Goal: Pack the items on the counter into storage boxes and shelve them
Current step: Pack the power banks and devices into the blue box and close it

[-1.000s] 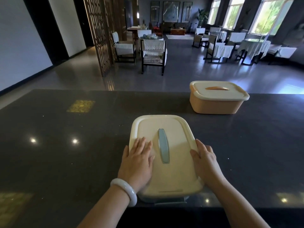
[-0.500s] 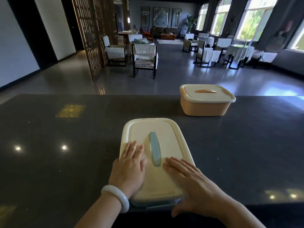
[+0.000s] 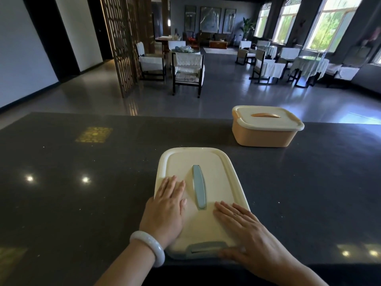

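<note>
Cream plastic lidded box [image 3: 203, 162], near desk [image 3: 82, 203] edge; left hand [image 3: 165, 211], right hand [image 3: 251, 236] flat on lid (fingers extended, gripping nothing); orange lidded box [image 3: 266, 133], far right edge.

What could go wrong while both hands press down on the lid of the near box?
1. The near box sits at the counter edge closest to the person; uneven pressure from the left hand and right hand might tip or slide it off.
2. The front latch looks unfastened, with the right thumb beside it; snapping it could pinch.
</note>
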Demonstrator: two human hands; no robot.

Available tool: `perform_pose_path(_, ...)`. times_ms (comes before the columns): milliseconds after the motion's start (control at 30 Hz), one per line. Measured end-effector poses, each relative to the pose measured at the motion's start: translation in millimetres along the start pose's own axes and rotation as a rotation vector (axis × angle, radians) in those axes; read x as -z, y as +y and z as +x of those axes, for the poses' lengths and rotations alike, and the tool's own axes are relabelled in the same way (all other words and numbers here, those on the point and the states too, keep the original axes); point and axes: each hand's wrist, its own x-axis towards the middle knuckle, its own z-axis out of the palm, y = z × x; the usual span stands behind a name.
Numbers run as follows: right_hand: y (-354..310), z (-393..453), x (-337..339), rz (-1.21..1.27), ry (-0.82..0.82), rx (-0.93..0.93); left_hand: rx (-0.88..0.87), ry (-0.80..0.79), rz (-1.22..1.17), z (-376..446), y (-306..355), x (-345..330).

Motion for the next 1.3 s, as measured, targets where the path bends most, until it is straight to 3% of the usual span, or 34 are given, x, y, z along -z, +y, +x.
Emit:
perform_pose_path(333, -6, 3, 10, 0.084, 0.010, -0.035, 0.026, -0.085, 0.065, 3, 2, 6)
perform_pose_path(533, -2, 18, 21, 0.109, 0.015, -0.121, -0.063, -0.011, 0.183, 61, -1, 27)
perform_pose_path(733, 8, 85, 24, 0.026, 0.164, -0.208, -0.029, -0.212, 0.219, 125, -10, 19)
perform_pose_path(933, 43, 154, 25, 0.030, -0.011, -0.326, -0.040, -0.174, 0.253, 123, -23, -5)
perform_pose_path(1133, 73, 215, 26, -0.019, 0.149, -0.374, -0.049, -0.162, 0.250, 121, -22, -6)
perform_pose_path(1300, 105, 252, 36, 0.194, -0.265, -0.512, -0.067, -0.151, 0.252, 122, -22, -6)
